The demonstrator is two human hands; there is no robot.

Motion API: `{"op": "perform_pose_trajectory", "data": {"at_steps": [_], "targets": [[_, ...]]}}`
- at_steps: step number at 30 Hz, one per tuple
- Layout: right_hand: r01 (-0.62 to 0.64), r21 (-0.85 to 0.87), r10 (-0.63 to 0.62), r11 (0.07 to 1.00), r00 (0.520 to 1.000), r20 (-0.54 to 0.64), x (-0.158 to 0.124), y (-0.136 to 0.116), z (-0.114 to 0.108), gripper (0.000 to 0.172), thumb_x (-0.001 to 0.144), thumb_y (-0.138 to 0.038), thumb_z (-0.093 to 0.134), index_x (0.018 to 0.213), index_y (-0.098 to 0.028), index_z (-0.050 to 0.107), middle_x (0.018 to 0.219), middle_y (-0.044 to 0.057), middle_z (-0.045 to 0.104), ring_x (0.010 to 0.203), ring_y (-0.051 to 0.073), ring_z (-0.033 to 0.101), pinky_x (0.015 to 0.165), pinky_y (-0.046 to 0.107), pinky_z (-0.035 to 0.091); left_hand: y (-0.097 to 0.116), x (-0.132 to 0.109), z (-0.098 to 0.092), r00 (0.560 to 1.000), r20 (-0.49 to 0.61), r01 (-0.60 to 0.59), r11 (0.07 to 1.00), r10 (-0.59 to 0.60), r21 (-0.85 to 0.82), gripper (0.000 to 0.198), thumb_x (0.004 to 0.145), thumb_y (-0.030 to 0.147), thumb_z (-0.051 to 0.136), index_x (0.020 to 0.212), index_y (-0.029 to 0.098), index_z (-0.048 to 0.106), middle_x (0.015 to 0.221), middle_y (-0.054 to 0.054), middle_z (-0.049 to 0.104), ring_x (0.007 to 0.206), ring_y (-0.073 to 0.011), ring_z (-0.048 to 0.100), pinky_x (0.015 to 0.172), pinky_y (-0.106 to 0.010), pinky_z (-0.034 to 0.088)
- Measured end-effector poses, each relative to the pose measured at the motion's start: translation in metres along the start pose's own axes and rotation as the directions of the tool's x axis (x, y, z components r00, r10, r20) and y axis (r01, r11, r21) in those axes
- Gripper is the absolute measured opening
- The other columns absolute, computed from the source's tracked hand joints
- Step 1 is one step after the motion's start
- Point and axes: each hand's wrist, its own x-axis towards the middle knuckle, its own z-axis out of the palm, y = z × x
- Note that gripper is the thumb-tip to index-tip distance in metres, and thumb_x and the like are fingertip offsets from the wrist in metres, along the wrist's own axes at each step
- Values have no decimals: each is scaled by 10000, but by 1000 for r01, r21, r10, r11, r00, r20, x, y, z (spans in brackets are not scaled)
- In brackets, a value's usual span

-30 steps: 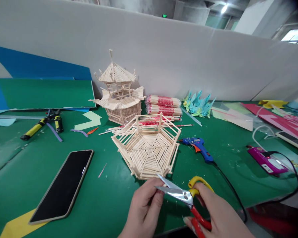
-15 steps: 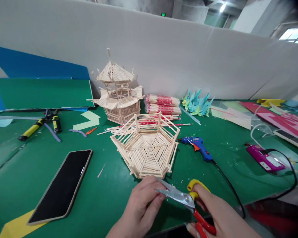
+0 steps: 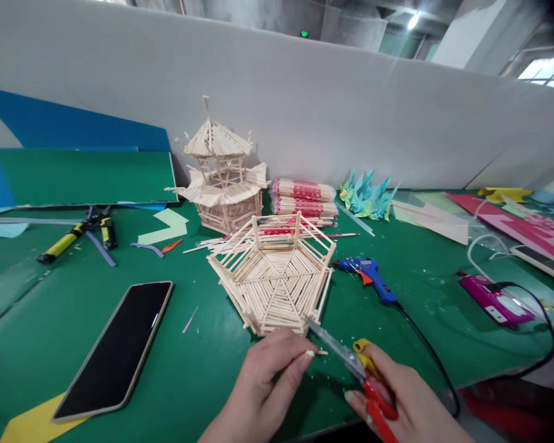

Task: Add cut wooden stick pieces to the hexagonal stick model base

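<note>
My left hand (image 3: 270, 381) pinches a short piece of thin wooden stick (image 3: 322, 352) just in front of the wooden stick frame; most of the piece is hidden by the fingers. In my right hand (image 3: 397, 394) are scissors (image 3: 357, 363) with one yellow and one red handle. Their blades look closed together and point up and left, apart from the stick piece. Directly ahead stands the wooden stick frame (image 3: 281, 277), a many-sided base with a web-like floor and low railings. To its right lies a blue hot glue gun (image 3: 369, 277).
Behind stands a two-tiered stick pavilion (image 3: 224, 184) beside bundled sticks (image 3: 305, 197) and folded blue-green paper (image 3: 369, 194). A phone (image 3: 115, 351) and pliers (image 3: 74, 237) lie at left. At right is a purple power strip (image 3: 493, 298) with cords. A grey partition (image 3: 305, 111) rises behind.
The scissor blades have come together and moved away from my left fingers. A short stick end now shows at my left fingertips, with the left hand in nearly the same place.
</note>
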Motion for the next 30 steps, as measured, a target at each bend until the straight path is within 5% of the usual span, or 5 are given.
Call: {"op": "perform_pose_trajectory", "data": {"at_steps": [4,12,21,30], "targets": [[46,29,-42,999,991,-127,-4,6,2,310,700,-338,577,975,-226,488,765,24,641,610,137,616,524,173,479,3,0,6,985,-131,96,991,-108,-93,167,807,89,497,813,166,645,660,-17,613,584,-107,552,551,-172,443],[88,-313,-132,946,983,-124,-2,25,10,459,704,-364,589,1088,-184,414,792,61,630,649,187,626,571,249,506,1,-5,13,944,-295,87,974,-147,-208,173,746,49,549,717,188,650,702,-8,644,627,-117,590,573,-168,469],[138,-428,-176,893,983,-50,0,19,8,446,754,-351,529,1103,-154,334,840,93,628,712,209,642,620,297,521,-2,-7,14,970,-241,21,995,-44,-96,182,759,24,516,748,182,606,692,13,596,621,-92,559,584,-151,446],[43,-436,-39,899,999,17,1,7,1,441,725,-367,518,1056,-90,427,911,188,639,790,281,645,642,357,518,-3,-4,10,978,-199,-68,998,66,-6,209,749,-6,492,756,174,597,699,2,600,637,-93,579,594,-144,453]]}}
